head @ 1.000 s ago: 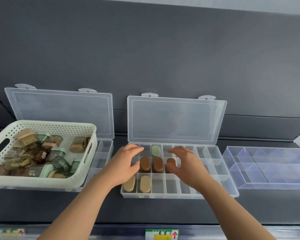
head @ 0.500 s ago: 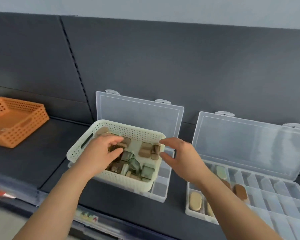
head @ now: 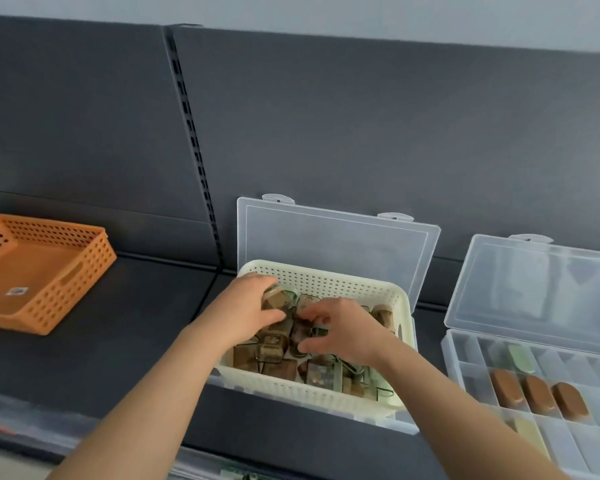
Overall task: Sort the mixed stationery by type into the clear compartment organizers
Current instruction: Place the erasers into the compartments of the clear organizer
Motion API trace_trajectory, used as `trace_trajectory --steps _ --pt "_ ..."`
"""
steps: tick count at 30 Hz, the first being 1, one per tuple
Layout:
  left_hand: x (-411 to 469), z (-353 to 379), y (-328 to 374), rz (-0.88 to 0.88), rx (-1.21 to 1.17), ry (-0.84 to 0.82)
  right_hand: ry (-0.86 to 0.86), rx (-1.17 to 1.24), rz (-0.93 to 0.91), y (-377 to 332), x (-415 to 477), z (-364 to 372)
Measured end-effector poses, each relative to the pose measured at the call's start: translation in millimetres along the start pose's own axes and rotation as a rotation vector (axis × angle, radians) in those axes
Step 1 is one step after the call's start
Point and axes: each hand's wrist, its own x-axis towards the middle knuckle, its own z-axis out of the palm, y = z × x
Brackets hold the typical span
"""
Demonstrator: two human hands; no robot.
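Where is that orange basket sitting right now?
In the head view the orange basket sits far left on the dark shelf, apart from the cream basket to its right, where the left hand grips a stationery piece beside the right hand.

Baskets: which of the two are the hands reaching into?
The cream basket, full of stationery, atop an open organizer: the left hand grips an item there, the right hand reaches in beside. The orange basket stands apart, untouched.

Basket (head: 309, 393) atop first organizer (head: 336, 244), second organizer (head: 534, 282) to its right; tray (head: 71, 292) far left on shelf (head: 136, 323)
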Motion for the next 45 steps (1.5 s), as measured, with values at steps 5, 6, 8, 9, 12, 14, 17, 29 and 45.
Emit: trace_trajectory --steps 5,6,8,9,12,14,17,29,45 --pt "7.9 -0.7 -4.5 0.062 0.061 -0.031 -0.004 -0.079 -0.006 -5.7 3.3 0.3" --pt "8.7 -1.3 -5.6 0.074 0.057 -0.032 0.007 -0.040 -0.010 -3.7 2.5 -1.8" --pt "10.2 -1.6 -6.8 0.088 0.055 -0.030 0.065 0.116 -0.008 4.0 -1.5 -9.3" --pt "10.7 -1.5 -6.8 0.095 0.042 -0.025 0.102 0.250 0.015 8.5 -4.8 -14.4" --pt "11.2 -0.9 -4.7 0.088 -0.128 -0.012 0.121 0.724 0.092 18.3 -19.5 -28.2" --pt "10.9 -0.7 -4.6 0.067 -0.285 -0.019 0.088 0.927 0.061 23.7 -27.6 -31.8" --pt "6.6 0.7 -4.6 0.051 -0.477 -0.021 0.094 1.128 0.016 30.5 -35.8 -32.9" --pt "-13.2 10.0 37.3 0.156 -0.776 -0.075 0.189 1.225 -0.007 41.2 -67.3 -41.9" --pt "-17.5 86.4 166.1 0.191 -0.643 -0.063 0.481 0.582 0.290 163.0 -159.8 -69.5"
